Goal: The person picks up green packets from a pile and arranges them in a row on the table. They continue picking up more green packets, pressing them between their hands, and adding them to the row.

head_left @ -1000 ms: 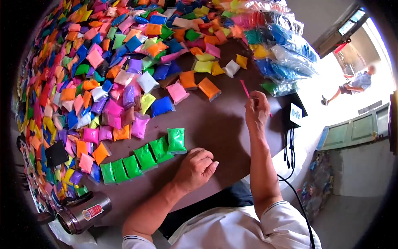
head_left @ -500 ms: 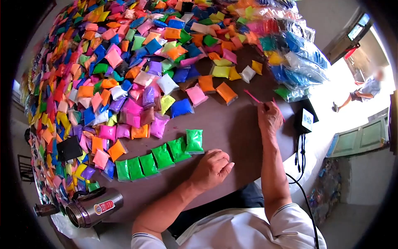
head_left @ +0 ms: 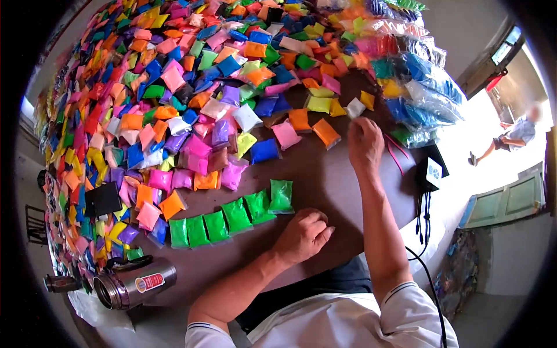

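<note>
My left hand (head_left: 301, 236) rests on the brown table with its fingers curled in, and nothing shows in it. Just left of it lies a row of several green packets (head_left: 237, 215), the rightmost green packet (head_left: 281, 196) standing a little higher than the others. My right hand (head_left: 365, 145) is over the table farther back, its fingertips turned away and partly hidden. Close beyond those fingers is a white packet (head_left: 355, 108), with an orange packet (head_left: 326, 134) to the left. A thin pink strip (head_left: 397, 154) lies on the table to the right of this hand.
A huge heap of colourful packets (head_left: 174, 127) covers the left and back. Clear bags of packets (head_left: 429, 87) are stacked at the back right. A steel flask (head_left: 136, 284) lies front left; a small black-and-white box with cables (head_left: 432, 174) is at right. A person (head_left: 516, 133) sits in the background.
My right hand has moved away from me and slightly left, toward the white packet. The pink strip, earlier at its fingers, now lies on the table. My left hand stays beside the green packets.
</note>
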`<action>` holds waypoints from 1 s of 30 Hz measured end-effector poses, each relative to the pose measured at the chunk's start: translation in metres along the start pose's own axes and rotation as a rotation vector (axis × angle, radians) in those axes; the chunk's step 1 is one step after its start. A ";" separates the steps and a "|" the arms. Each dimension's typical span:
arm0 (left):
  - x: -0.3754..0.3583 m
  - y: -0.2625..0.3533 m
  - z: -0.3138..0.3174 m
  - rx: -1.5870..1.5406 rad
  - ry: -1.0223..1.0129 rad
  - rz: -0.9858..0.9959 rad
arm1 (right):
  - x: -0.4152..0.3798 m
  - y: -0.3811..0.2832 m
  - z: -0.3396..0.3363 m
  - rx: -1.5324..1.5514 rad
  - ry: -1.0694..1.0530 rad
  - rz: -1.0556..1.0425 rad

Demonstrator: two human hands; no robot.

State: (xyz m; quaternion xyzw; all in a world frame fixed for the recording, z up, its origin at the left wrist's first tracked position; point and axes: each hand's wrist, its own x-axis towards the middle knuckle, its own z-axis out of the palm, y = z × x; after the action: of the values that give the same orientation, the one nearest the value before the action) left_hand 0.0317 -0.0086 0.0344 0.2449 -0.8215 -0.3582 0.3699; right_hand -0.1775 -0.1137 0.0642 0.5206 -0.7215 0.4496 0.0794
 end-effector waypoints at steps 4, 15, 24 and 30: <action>-0.002 -0.003 0.002 -0.006 0.039 0.000 | 0.048 -0.036 0.038 0.172 0.004 -0.064; -0.001 -0.007 -0.003 -0.021 -0.167 -0.043 | 0.136 -0.026 0.132 -0.026 -0.150 -0.131; 0.001 -0.004 -0.003 -0.035 -0.150 -0.071 | 0.146 -0.048 0.161 -0.144 -0.320 0.106; -0.004 -0.007 0.001 -0.017 -0.144 -0.079 | 0.145 -0.032 0.157 -0.108 -0.296 -0.069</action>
State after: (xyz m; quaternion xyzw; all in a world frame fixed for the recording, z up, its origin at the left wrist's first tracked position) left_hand 0.0339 -0.0100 0.0264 0.2475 -0.8327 -0.3959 0.2975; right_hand -0.1599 -0.3294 0.0752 0.6006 -0.7301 0.3254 0.0157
